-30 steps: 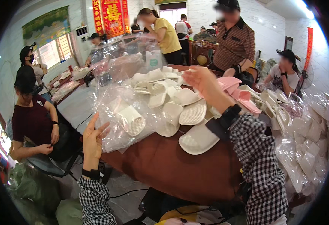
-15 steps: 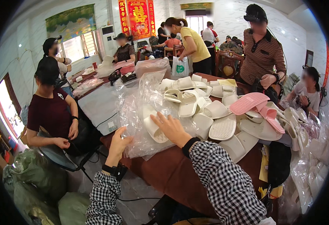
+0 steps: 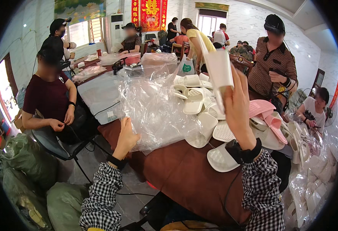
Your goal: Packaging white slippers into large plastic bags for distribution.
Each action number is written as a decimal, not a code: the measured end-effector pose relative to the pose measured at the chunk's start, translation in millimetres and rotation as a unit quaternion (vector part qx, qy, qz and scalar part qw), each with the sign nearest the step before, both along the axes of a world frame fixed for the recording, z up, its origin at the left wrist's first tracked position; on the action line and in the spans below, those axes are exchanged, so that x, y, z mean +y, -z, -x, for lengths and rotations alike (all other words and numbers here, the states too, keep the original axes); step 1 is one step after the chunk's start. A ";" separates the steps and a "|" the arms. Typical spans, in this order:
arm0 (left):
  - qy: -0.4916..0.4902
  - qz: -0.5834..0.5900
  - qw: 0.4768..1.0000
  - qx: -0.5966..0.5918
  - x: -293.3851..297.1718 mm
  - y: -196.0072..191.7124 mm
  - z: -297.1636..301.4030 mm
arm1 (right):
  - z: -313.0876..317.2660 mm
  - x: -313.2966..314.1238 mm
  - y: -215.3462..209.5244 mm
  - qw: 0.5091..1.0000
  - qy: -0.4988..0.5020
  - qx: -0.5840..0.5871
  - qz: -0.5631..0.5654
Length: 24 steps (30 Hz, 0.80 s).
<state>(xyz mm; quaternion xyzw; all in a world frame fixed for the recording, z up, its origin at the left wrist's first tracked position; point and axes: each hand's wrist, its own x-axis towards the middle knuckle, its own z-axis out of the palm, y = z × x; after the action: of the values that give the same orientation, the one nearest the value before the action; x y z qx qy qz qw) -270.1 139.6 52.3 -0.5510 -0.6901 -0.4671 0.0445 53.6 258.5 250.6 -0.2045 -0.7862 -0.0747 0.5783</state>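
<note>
Marble-patterned wall (image 3: 244, 24) behind, brown-covered table (image 3: 192, 181) in front. Holding a white slide sandal (image 3: 218, 71) raised, roughly upright and blurred, gripped in the right hand (image 3: 240, 111) with fingers nearly straight, before a heap of white slides (image 3: 195, 103) with pink slides (image 3: 260, 107) toward its right side. With left hand (image 3: 126, 140) half curled, at the near left edge of crumpled clear plastic bags (image 3: 153, 111) on the table; cannot tell whether pinching the film.
</note>
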 end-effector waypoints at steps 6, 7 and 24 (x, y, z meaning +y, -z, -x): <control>0.042 -0.028 0.976 0.214 -6.8 37.0 39.9 | 112.8 -105.2 -3.8 0.976 -0.012 -0.149 -0.160; -0.094 -0.074 0.910 0.397 -7.7 30.2 22.3 | 130.1 -98.1 16.0 0.974 -0.024 -0.178 -0.139; -0.038 0.016 0.982 0.186 -25.5 -13.3 -18.3 | 62.4 -40.1 118.7 0.898 -0.034 -0.433 0.074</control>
<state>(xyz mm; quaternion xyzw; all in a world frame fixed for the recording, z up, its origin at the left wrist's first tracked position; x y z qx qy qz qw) -251.7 114.1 65.6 -0.6022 -0.6976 -0.3430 0.1815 -8.8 218.5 131.9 -0.1674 -0.9687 -0.0779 0.1660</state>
